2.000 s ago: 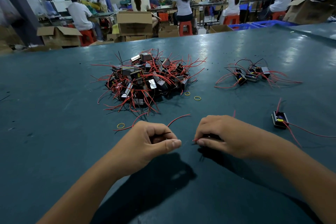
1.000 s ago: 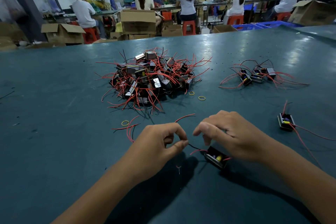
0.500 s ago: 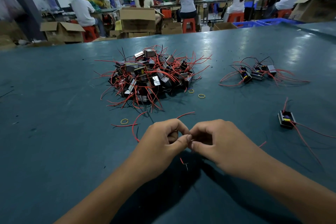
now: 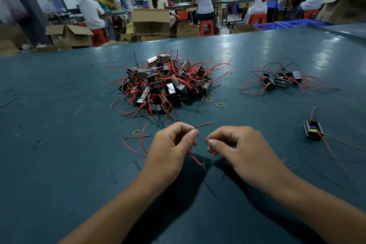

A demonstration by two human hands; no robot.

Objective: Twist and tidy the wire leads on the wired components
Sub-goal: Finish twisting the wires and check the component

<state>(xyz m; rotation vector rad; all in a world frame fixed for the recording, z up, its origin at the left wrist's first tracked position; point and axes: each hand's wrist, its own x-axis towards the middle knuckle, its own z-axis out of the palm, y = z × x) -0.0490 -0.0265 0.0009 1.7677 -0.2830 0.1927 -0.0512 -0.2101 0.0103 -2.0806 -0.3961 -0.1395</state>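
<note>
1. Person is working at a wide teal bench (image 4: 59, 164); both forearms are reaching in from the near edge, hands meeting just above the middle of the bench.
2. Left hand (image 4: 170, 144) is curling closed, thumb and forefinger pinching a thin red wire lead (image 4: 204, 124) whose free end is poking up and to the right past the knuckles.
3. Right hand (image 4: 237, 146) is also curling closed, thumb and fingertips pinching a dark lead; a short red end is showing just under the thumb. The component itself is hidden; I cannot tell which hand is carrying it.
4. Between and below the two hands, a red lead with a bare stripped tip (image 4: 203, 164) is hanging just over the bench.
5. Loose red leads (image 4: 136, 144) are trailing across the bench left of the left hand, a yellow rubber band (image 4: 136, 132) lying beside them.
6. Big pile of wired components (image 4: 166, 85) is sitting beyond the hands, wires sticking out all round; two more yellow bands (image 4: 220, 105) are lying at its right foot.
7. A small group of components (image 4: 281, 80) is lying well apart to the far right, leads fanning outward.
8. A single component (image 4: 313, 130) is resting right of the right hand, its red leads running toward the right edge.
9. Open bench is stretching along the left side and near the front edge.
</note>
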